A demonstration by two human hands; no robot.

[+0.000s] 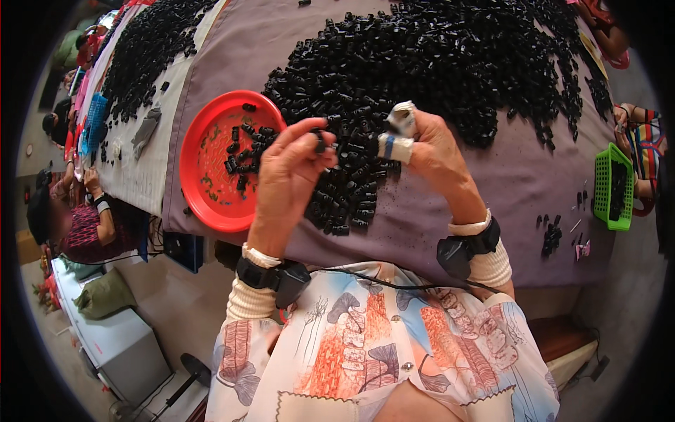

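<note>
Above the near edge of the worktop (534,176), draped in dull purple cloth, both hands are raised over a big heap (436,63) of small black plastic parts, each short, blocky and slightly glossy. Left hand (288,176) has its thumb and forefinger pinched shut on one black part (320,141), held just above the heap's near fringe; its other fingers curl loosely. Right hand (432,151) sits close beside it, its fingers (395,146) wrapped in pale tape with a blue stripe and bent toward the left hand; whether they grip anything I cannot tell. Just left of the hands lies a round red plastic tray (200,190), smooth with a raised rim, holding a scatter of the same black parts. Black wrist bands with cables sit over ribbed cream cuffs on both forearms. At the far right a green mesh basket (610,186) stands at the worktop edge
</note>
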